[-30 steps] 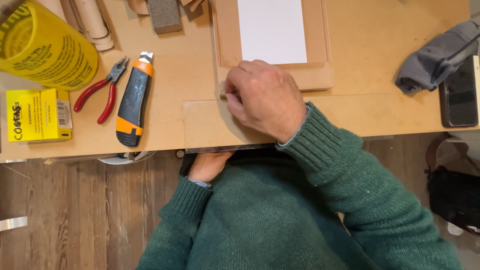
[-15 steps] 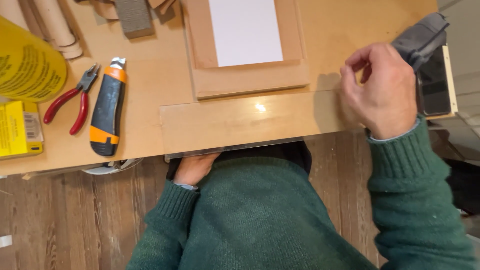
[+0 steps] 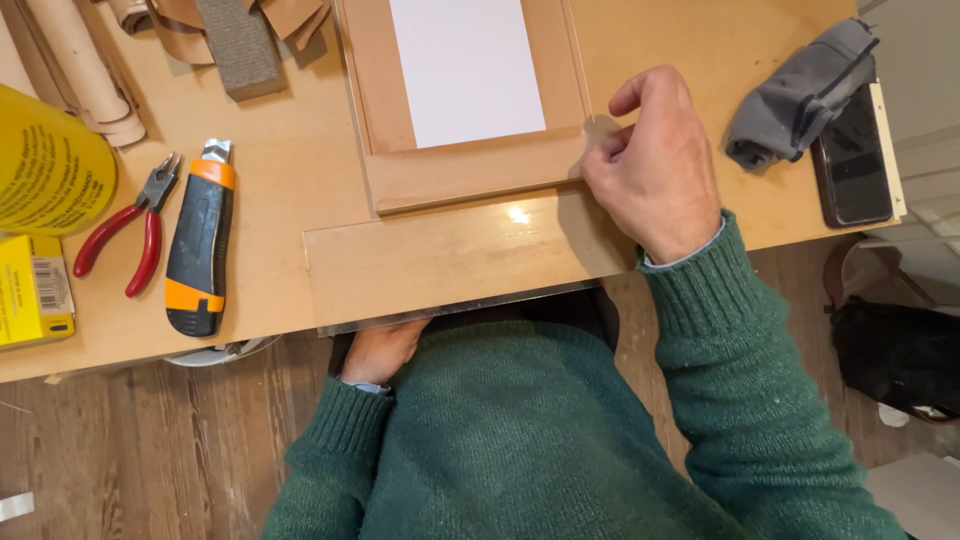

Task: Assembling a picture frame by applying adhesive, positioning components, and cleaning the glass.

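**Hands at the front edge: L under the strip, R pinching at the frame corner**

L hand (image 3: 378, 352) sits below the desk's front edge, fingers curled up against the underside of the long brown strip (image 3: 450, 262); whether it grips or only props, can't tell, fingers are hidden. R hand (image 3: 655, 165) rests on the desk w/ thumb and forefinger drawn together at the lower right corner of the wooden frame (image 3: 470, 175). It seems to pinch sth thin and pale there, poss. tape or film, too faint to be sure. Other fingers loosely curled, wrist flat, green sleeve running back toward the body.

Step in hand, as I read it: fixing or peeling sth at that frame corner while the strip is steadied from below. Next move calls for a fine pinch and a slow, even pull, w/ the L keeping the strip from sliding off the edge.

L to R on the desk: yellow box (image 3: 35, 295) and yellow canister (image 3: 45, 170) at the left edge, red pliers (image 3: 125, 240), orange-black utility knife (image 3: 198, 245), then strip and frame w/ white panel (image 3: 465, 70) mid-desk, grey cloth (image 3: 800, 95) and dark phone (image 3: 850, 165) near the right edge.
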